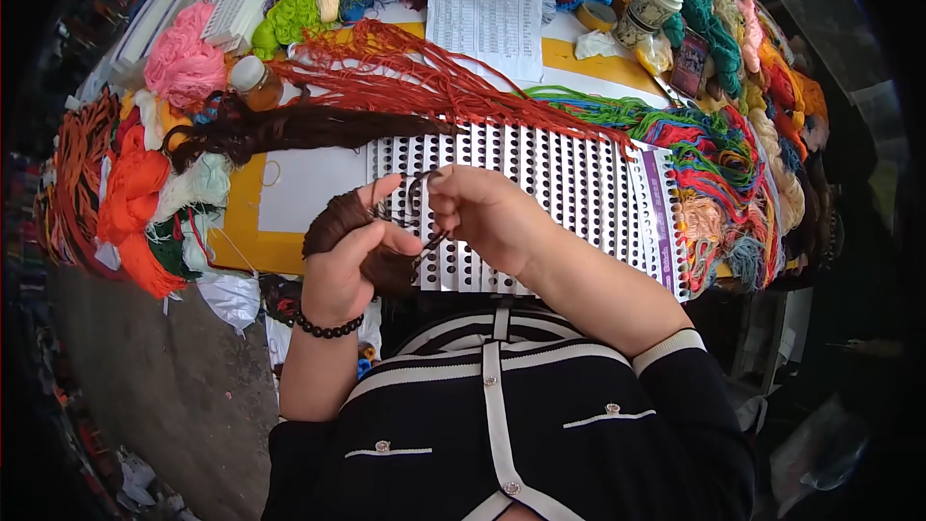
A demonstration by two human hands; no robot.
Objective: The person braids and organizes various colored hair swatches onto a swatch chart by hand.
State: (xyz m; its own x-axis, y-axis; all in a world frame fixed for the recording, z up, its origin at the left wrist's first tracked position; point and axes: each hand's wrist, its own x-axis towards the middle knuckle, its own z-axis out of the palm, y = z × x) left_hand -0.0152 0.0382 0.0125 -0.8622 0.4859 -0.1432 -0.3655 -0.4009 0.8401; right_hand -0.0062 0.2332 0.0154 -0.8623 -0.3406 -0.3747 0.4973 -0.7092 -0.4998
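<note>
My left hand (pixel 343 278), with a beaded bracelet at the wrist, is closed around a dark brown skein of thread (pixel 337 219). Thumb and index finger point up and to the right, toward the other hand. My right hand (pixel 494 220) pinches a brown strand (pixel 417 195) that loops across from the skein. Both hands are above a stack of white cards punched with rows of black holes (pixel 540 178). Across the back of these cards lies a long dark brown hank (pixel 289 128). Some fingertips of the right hand are hidden behind its knuckles.
Long red threads (pixel 405 68) stretch over the table behind the cards. A printed sheet (pixel 484 10), a paper cup (pixel 654 5) and a jar (pixel 253 79) stand or lie farther back. Multicoloured threads (pixel 714 150) heap at right; pink yarn (pixel 180 56) and orange yarn (pixel 133 195) at left.
</note>
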